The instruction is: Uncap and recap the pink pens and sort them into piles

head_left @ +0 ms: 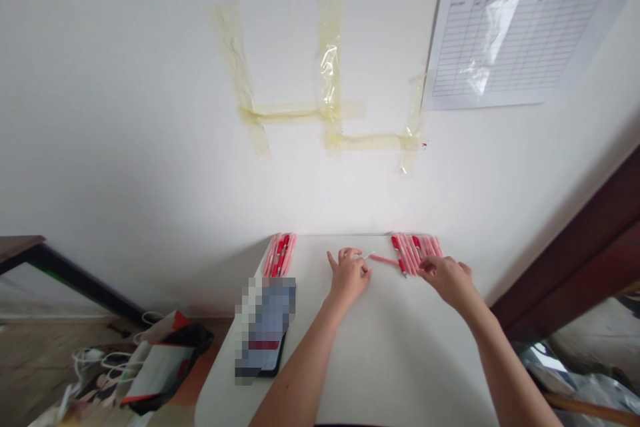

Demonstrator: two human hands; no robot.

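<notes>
Left hand (349,273) curled, right hand (449,276) pinched, any grip unclear; between them at twelve o'clock, a pink piece (385,259) lies loose, seemingly unfinished; pen row (280,255) gathered at eleven, fuller row (409,252) at one.

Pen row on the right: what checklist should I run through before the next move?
1. Both hands visible: ok; left hand and right hand show.
2. Left hand's grip: cannot tell; contact with the thin white piece is unclear.
3. Right hand's grip: cannot tell; whether it holds anything is unclear.
4. Pink stick parallel with the right pen row: not ok; it lies crosswise.
5. Phone apart from both hands: ok.
</notes>
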